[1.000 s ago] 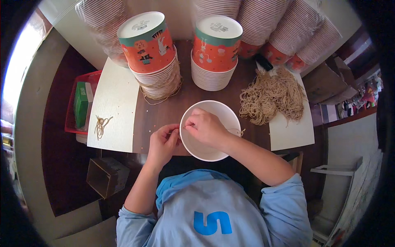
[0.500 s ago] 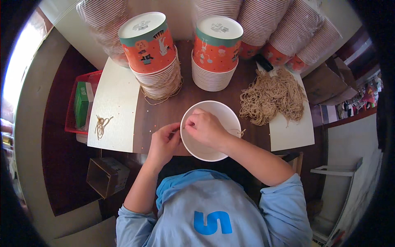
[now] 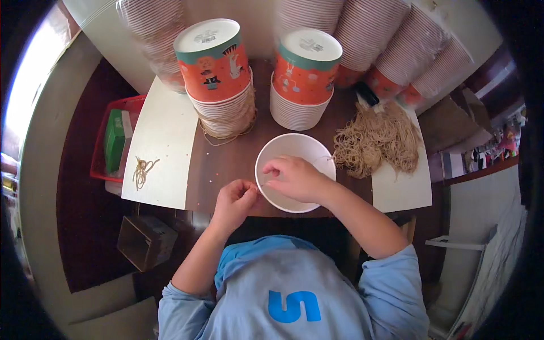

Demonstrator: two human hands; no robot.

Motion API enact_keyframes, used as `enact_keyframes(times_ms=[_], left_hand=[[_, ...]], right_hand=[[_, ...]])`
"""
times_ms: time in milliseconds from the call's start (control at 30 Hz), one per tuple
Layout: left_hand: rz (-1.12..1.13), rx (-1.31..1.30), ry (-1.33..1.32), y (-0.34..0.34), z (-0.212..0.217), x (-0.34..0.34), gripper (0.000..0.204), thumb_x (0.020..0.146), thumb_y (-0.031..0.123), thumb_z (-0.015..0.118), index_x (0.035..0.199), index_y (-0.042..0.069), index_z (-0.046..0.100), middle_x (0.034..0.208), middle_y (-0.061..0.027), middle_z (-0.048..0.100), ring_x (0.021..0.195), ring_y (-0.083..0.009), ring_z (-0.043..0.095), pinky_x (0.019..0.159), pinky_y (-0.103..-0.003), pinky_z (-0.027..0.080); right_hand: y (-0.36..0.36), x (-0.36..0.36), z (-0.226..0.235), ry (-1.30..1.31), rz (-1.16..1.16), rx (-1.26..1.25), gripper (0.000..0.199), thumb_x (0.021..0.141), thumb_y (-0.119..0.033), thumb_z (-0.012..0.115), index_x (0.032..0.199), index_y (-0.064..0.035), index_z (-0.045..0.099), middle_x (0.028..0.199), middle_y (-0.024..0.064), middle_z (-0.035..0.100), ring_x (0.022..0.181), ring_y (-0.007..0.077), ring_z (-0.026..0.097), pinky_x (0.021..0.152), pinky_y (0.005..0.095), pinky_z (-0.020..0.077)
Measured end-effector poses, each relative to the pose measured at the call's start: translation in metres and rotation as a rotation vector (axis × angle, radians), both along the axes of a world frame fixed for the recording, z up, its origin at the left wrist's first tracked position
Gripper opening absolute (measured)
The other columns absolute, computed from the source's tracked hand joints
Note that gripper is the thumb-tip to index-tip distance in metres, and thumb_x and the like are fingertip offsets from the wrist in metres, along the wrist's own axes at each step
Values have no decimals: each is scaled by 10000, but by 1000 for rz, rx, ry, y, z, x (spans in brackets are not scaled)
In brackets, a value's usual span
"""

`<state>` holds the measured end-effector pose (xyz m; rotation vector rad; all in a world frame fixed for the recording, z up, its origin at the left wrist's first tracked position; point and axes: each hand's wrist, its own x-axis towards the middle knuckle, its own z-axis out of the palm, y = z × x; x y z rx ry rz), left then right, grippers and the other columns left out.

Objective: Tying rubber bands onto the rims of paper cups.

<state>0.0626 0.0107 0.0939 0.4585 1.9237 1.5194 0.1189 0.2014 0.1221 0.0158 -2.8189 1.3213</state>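
Note:
A white paper bucket (image 3: 296,140) stands mouth up at the table's front edge. My left hand (image 3: 235,201) is outside its left wall, thumb and fingers pinched on what looks like a thin cord end by the rim. Inside the bucket's mouth, my right hand (image 3: 294,177) has thumb and index finger apart, with nothing visible between them. Light cord (image 3: 328,157) shows at the right side of the rim. To the right lies a large tangled heap of tan cord (image 3: 377,139).
Behind stand two stacks of orange-and-green buckets, left (image 3: 212,73) and right (image 3: 306,73); cord is wound round the left one. Wrapped bucket stacks (image 3: 374,34) line the back. A small cord bundle (image 3: 141,171) lies left, near a red basket (image 3: 97,161) holding a green box (image 3: 115,136).
My right hand has drawn back from the bucket's left wall and its fingers have parted. My left fingers have closed into a pinch outside the rim. The bucket has shifted slightly right.

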Motion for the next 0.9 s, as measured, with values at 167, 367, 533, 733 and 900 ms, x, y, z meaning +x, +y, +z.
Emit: enact_keyframes(times_ms=[167, 367, 533, 733, 900], left_hand=[[131, 443, -740, -15, -8, 19, 86, 894, 108, 498, 891, 48, 560, 937, -71, 652, 760, -172, 614, 746, -304, 506], [-229, 287, -91, -35, 1, 50, 31, 849, 22, 516, 844, 48, 533, 1194, -135, 497, 1052, -186, 514, 871, -299, 409], [-159, 306, 321, -25, 25, 30, 53, 871, 19, 488, 848, 29, 535, 1271, -135, 444, 1169, -201, 424, 1006, -346, 316], [-106, 431, -167, -10, 21, 5, 70, 911, 48, 503, 918, 12, 562, 1049, -74, 611, 996, -126, 550, 858, -264, 437], [-100, 366, -238, 2, 22, 2, 145, 896, 67, 566, 1009, -9, 616, 942, -28, 641, 893, -92, 578, 820, -228, 452]], right_hand=[[1, 35, 57, -182, -5, 219, 418, 723, -276, 705, 1053, -50, 585, 868, 125, 610, 814, 291, 607, 732, 378, 486], [-6, 66, 54, -53, 95, 567, 331, 679, -273, 739, 876, -66, 571, 803, 92, 572, 760, 280, 585, 676, 400, 475], [-1, 63, 56, 96, 134, 575, 180, 723, -182, 689, 792, -81, 558, 766, 76, 542, 732, 256, 565, 652, 388, 468], [-4, 35, 70, 259, 270, 407, 144, 761, -175, 643, 809, -55, 578, 768, 94, 566, 739, 284, 582, 647, 400, 468], [2, -5, 60, 169, 331, -44, 107, 760, -157, 656, 755, -55, 623, 719, 79, 589, 667, 222, 578, 605, 331, 455]])
